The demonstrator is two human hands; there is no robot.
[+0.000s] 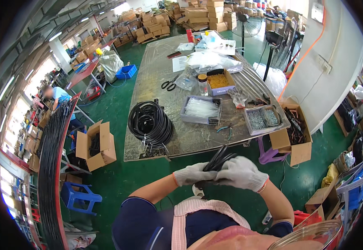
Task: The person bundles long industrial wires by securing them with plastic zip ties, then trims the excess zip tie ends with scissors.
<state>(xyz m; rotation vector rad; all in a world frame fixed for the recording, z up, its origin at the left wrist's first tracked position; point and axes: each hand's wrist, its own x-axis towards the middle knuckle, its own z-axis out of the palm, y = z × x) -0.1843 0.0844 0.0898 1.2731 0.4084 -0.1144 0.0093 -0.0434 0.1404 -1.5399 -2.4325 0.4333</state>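
Observation:
Both my hands wear pale knitted gloves and are held close together in front of the table's near edge. My left hand (192, 174) is closed around a bundle of black cables (218, 159). My right hand (242, 171) grips the same bundle from the other side; its fingertips are partly hidden. Beyond them on the metal table (148, 75) lies a large coil of black cable (148, 125), to the left. A clear bin of white cable ties (201, 107) stands at the middle, with teal-handled pliers (225, 129) to its right. Black scissors (168, 86) lie farther back.
A bin of small metal parts (256, 121) sits at the table's right corner, beside an open carton (300, 148) and a purple stool (269, 153). Leftward stand another carton (104, 146), a blue stool (79, 198) and a long rack of black cables (50, 166). Behind it a person (60, 96) bends over.

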